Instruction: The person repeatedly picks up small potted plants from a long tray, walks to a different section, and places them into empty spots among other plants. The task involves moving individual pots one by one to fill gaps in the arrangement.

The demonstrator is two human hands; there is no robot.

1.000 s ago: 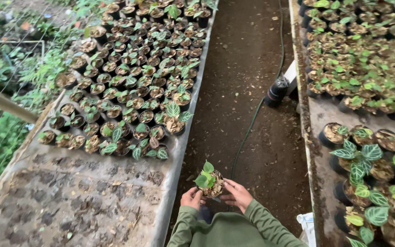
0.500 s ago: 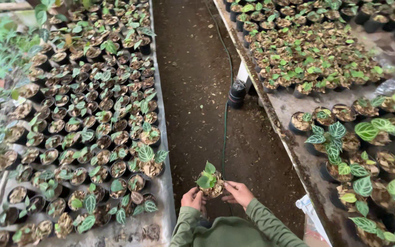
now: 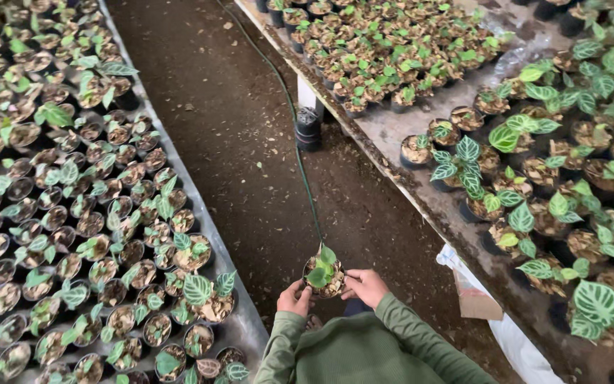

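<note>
my left hand and right hand both wrapped round a small potted plant, held up over the dirt aisle, green hose running away ahead, bench of little pots along the left edge, bigger leafy pots on the right bench

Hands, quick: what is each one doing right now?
Left hand: closed on the side of a small potted seedling.
Right hand: closed on the other side of the same pot.

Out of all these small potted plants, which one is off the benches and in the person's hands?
The pot over the dirt aisle, held between the left hand and right hand. It has a few green leaves; every other pot sits on a bench.
</note>
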